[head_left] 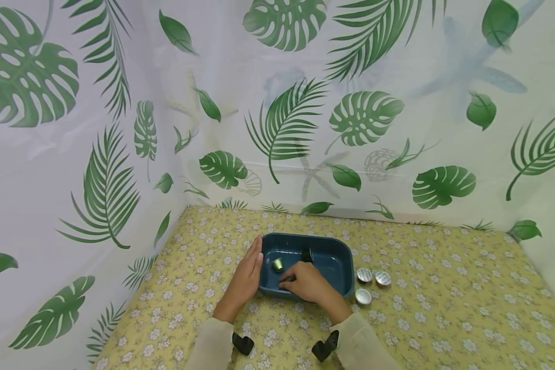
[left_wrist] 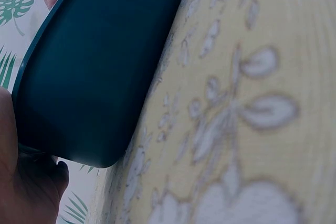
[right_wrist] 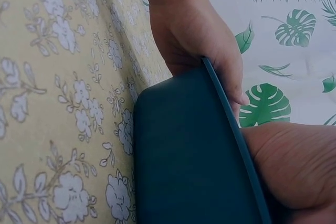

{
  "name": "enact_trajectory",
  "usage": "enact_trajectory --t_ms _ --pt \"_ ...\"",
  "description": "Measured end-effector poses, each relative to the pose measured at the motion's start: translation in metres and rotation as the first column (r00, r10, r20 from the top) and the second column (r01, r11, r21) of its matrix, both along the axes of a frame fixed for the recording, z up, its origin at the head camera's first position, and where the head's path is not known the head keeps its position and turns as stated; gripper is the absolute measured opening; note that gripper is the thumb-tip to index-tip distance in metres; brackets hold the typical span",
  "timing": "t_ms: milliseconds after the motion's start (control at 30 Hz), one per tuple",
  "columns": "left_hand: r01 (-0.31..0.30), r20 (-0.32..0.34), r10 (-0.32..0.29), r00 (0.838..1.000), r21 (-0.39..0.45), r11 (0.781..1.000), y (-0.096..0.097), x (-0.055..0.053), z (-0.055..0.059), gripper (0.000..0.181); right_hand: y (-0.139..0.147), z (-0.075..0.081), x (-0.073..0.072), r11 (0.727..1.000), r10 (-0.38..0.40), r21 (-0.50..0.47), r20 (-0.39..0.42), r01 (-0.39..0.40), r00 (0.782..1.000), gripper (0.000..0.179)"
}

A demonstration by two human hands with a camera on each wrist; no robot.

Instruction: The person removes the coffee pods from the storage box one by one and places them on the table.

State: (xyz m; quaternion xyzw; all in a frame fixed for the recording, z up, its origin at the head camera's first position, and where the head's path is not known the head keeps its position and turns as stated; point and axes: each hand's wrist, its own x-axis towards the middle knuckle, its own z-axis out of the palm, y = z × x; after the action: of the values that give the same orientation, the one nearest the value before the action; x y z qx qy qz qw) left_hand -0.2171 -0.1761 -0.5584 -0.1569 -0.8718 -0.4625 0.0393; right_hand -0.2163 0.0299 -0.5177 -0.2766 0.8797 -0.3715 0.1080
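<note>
A dark blue rectangular baking dish (head_left: 344,257) stands on the flowered cloth. My left hand (head_left: 246,275) lies along its left end, fingers extended and touching the outer wall. Over the near wall, my right hand (head_left: 307,281) reaches into the dish with bent fingers, fingertips low near the front left corner. I cannot tell whether a small thing is between those fingertips. Inside the dish, a green-gold coffee capsule (head_left: 277,264) lies tilted by the left end, and a black coffee capsule (head_left: 308,254) lies at the back wall. The right wrist view shows the dish's outer wall (right_wrist: 184,145) between the hands.
Just right of the dish, silver-lidded capsules stand on the cloth: one capsule (head_left: 364,275) by the wall, another capsule (head_left: 383,278) beside it, and a paler capsule (head_left: 363,296) nearer me. A leaf-printed curtain (head_left: 277,154) hangs behind and at the left.
</note>
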Motion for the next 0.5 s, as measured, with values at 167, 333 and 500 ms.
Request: enact_trajectory --t_ms 167,333,500 --pt "-0.003 0.004 0.003 1.000 0.001 1.000 -0.0005 0.0005 0.0006 0.054 -0.0016 -0.0007 -0.0020 1.000 0.018 -0.025 -0.001 -0.018 1.000 0.010" --pt "-0.001 -0.003 0.001 1.000 0.003 1.000 -0.0003 -0.0001 0.0000 0.054 -0.0026 -0.0010 -0.0028 0.999 0.027 -0.034 -0.017 -0.028 0.999 0.007" --pt "-0.001 -0.005 0.001 1.000 0.000 1.000 0.0000 -0.0014 -0.0011 0.054 -0.0042 -0.0010 -0.0039 1.000 0.013 -0.024 -0.025 -0.014 1.000 0.006"
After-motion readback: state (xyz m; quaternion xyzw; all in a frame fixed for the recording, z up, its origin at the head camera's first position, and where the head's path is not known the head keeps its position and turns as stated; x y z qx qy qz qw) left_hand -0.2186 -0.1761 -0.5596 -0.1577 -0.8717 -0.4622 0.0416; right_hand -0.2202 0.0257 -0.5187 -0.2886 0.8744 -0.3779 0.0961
